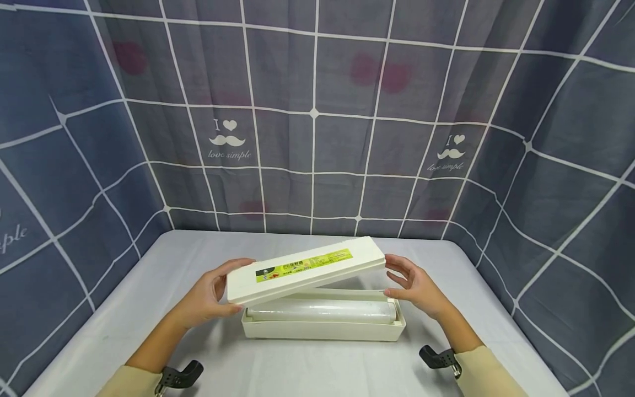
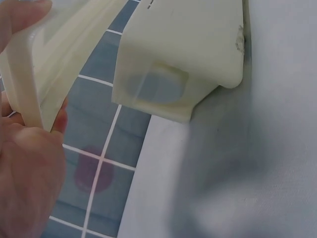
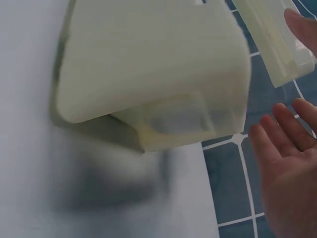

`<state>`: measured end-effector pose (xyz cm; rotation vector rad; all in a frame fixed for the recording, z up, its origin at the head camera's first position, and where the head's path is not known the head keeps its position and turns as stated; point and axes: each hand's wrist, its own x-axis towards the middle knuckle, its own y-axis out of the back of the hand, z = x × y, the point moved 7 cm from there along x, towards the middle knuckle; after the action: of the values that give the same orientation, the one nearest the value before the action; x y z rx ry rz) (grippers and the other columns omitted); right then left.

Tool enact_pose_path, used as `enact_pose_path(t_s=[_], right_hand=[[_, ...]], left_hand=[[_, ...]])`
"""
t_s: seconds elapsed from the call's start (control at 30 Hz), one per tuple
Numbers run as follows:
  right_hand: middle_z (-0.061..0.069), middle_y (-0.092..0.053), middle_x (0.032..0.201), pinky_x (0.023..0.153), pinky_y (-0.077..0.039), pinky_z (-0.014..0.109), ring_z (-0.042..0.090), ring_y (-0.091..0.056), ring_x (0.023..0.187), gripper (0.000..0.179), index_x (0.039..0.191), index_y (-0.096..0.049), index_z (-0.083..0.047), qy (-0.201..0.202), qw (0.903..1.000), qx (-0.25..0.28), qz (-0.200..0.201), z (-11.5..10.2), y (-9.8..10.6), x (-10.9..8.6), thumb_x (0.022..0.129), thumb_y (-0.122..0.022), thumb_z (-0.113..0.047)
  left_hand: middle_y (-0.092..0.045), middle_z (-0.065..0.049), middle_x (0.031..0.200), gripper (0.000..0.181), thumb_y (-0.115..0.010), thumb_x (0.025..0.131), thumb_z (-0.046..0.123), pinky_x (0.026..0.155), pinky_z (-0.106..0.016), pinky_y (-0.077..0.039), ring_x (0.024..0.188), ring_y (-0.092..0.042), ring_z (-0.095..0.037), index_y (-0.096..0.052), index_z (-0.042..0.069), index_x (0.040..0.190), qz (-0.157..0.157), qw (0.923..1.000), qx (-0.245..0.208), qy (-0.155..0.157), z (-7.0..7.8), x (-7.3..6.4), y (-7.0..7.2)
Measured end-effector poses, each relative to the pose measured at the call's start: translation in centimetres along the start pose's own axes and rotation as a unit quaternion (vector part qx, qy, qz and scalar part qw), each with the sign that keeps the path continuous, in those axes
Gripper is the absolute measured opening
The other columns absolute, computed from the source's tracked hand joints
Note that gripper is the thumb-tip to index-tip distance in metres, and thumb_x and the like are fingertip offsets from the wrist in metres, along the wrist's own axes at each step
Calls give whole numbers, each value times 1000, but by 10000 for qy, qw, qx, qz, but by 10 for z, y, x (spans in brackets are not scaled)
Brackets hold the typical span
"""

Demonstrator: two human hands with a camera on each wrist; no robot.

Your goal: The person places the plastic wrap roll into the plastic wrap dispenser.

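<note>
A white cling film box (image 1: 324, 331) sits on the table with its top open. Inside it lies a roll of cling film (image 1: 322, 311). My left hand (image 1: 210, 295) grips the left end of the white lid (image 1: 302, 270), thumb at the front and fingers behind. The lid, which bears a yellow-green label (image 1: 303, 265), is held tilted over the box, its right end higher. My right hand (image 1: 416, 286) is beside the lid's raised right end. In the right wrist view its fingers (image 3: 282, 131) are spread and hold nothing, with the thumb close to the lid.
A white cloth covers the table (image 1: 198, 248). Grey-blue checked curtains (image 1: 347, 143) stand behind it and on both sides. Each wrist wears a black camera strap (image 1: 181, 376).
</note>
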<state>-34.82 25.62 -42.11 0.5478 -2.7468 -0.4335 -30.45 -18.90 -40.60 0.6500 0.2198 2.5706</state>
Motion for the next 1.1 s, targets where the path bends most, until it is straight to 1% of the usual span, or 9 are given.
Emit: enact_pose_path(t_s=[0.07,0.2,0.27,0.33,0.43,0.53,0.67,0.9,1.1], right_hand=[[20,-39,159,112,-46,28,1,-48,137,88,155,-37,-2,20,9998,-171,69,-2,1,6,82,-85,-6],[18,-35,162,110,-45,18,16,-42,144,93,158,-33,-3,32,9996,-278,14,-5,1,17,81,-86,-6],[17,-33,164,108,-44,13,20,-39,145,98,160,-29,-5,-42,9997,-188,-144,-5,-1,20,80,-87,-8],[17,-30,165,105,-46,13,17,-40,144,104,162,-24,-7,-141,9992,20,-377,-3,-2,23,79,-87,-7],[17,-25,167,102,-51,18,8,-45,139,110,163,-20,-10,-260,9959,437,-753,-1,-6,25,77,-88,-4],[16,-23,167,100,-55,23,2,-48,135,111,163,-19,-9,-242,9922,711,-999,1,-9,27,75,-87,0],[16,-28,164,99,-56,25,4,-50,133,107,161,-24,-6,-183,9911,750,-1087,1,-10,27,75,-87,2],[16,-41,157,96,-58,25,10,-57,127,100,157,-35,-7,-305,9926,621,-994,-2,-8,25,73,-88,1],[13,-53,144,92,-60,28,14,-61,119,93,153,-39,-2,-218,9922,620,-1057,-5,-6,22,74,-87,1]], left_hand=[[-47,-16,153,90,-81,71,-13,105,-17,-48,132,-53,-9,-44,0,152,-22,10000,-66,9,-1,0,-1],[-48,-17,152,90,-81,71,-13,105,-17,-48,131,-54,-10,-45,2,151,-75,9998,-157,79,-1,0,-5],[-48,-17,152,89,-81,71,-13,105,-18,-48,130,-55,-10,-44,2,152,-116,9996,-225,105,-2,0,-8],[-48,-17,152,89,-80,72,-14,104,-18,-49,129,-55,-11,-44,2,152,-178,9993,-299,151,-3,1,-10],[-49,-18,151,89,-80,73,-13,101,-20,-51,127,-56,-12,-43,1,153,-282,9987,-383,193,-4,1,-15],[-49,-18,151,89,-80,73,-13,100,-21,-52,126,-57,-12,-43,1,152,-334,9984,-399,208,-6,1,-18],[-49,-19,151,89,-81,72,-13,100,-21,-52,127,-56,-12,-43,1,152,-344,9982,-446,204,-8,1,-19],[-50,-20,150,91,-81,70,-12,101,-21,-52,128,-56,-12,-43,1,152,-363,9986,-356,151,-9,2,-19],[-45,-23,155,96,-83,70,-10,106,-16,-46,136,-51,-7,-39,1,154,-366,9991,-168,116,-7,2,-18]])
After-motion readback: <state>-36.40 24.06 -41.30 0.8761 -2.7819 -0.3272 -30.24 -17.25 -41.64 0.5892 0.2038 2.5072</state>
